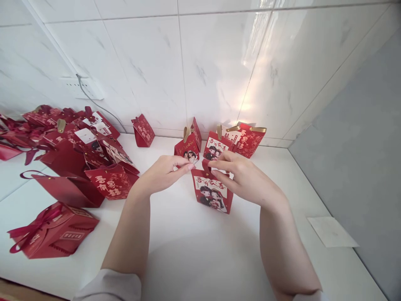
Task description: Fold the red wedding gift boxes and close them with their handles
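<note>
A smooth white counter (194, 259) fills the lower and middle frame, softly shadowed between the person's forearms. Behind it rises a wall (150, 58) of glossy white tiles with fine grey veining and thin dark joints; light glares off it at the upper right. A white socket plate (83, 88) sits on the wall at the upper left, with a grey cord (100, 109) curving down from it. A flat grey panel (354, 159) closes the right side, and a pale rectangular sheet (332, 231) lies on the counter beside it.

Just right of the frame's centre stands a small red card box (211, 194), wedge-shaped, its white front printed with a cartoon couple and dark lettering. The right hand (250, 177) pinches the dark red strap (206, 165) at its top between thumb and fingers. The left hand (163, 175) has thumb and forefinger nearly together by the box's upper left corner; whether it grips anything cannot be told.

Behind, near the wall, stand more red boxes (216, 146), some with shiny gold straps (258, 130). A heap of red boxes (112, 182) with ribbons and tags crowds the left, and at the lower left sits a faceted box (73, 232) tied with a satiny crimson bow (37, 225).
</note>
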Action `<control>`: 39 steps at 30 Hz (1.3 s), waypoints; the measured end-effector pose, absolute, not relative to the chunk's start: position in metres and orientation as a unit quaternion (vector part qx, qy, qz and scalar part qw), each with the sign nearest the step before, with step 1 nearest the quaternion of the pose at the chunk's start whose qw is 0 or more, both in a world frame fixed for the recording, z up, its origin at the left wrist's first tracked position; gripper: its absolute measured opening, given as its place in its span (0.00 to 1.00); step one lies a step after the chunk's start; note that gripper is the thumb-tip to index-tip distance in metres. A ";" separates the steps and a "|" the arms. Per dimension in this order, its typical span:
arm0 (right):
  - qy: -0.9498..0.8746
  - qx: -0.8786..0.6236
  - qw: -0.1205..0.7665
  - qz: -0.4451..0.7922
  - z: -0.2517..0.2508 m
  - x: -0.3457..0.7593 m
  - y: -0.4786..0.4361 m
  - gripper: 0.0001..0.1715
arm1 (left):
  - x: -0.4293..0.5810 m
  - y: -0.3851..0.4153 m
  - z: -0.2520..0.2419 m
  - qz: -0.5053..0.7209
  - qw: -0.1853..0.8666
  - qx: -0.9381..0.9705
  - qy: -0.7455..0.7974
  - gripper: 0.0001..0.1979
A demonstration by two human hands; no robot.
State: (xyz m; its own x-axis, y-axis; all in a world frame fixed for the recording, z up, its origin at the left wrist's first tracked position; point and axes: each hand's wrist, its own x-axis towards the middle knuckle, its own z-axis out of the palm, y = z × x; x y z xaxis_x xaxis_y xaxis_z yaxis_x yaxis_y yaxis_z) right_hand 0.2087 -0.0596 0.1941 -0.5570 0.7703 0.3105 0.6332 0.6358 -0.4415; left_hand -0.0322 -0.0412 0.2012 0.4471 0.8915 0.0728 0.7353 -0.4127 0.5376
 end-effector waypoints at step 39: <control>-0.685 -0.474 0.408 0.375 0.009 0.175 0.023 0.28 | -0.021 0.034 0.009 0.560 0.555 0.447 0.423 0.33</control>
State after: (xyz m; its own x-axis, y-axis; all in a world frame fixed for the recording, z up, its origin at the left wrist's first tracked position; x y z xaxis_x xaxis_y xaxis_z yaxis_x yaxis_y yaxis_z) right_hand 0.1753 0.0232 0.0085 -0.2179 0.9543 0.2044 0.3425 0.2709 -0.8996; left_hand -0.0206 0.0340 0.0089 0.0150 0.9994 0.0297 -0.2431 -0.0252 0.9697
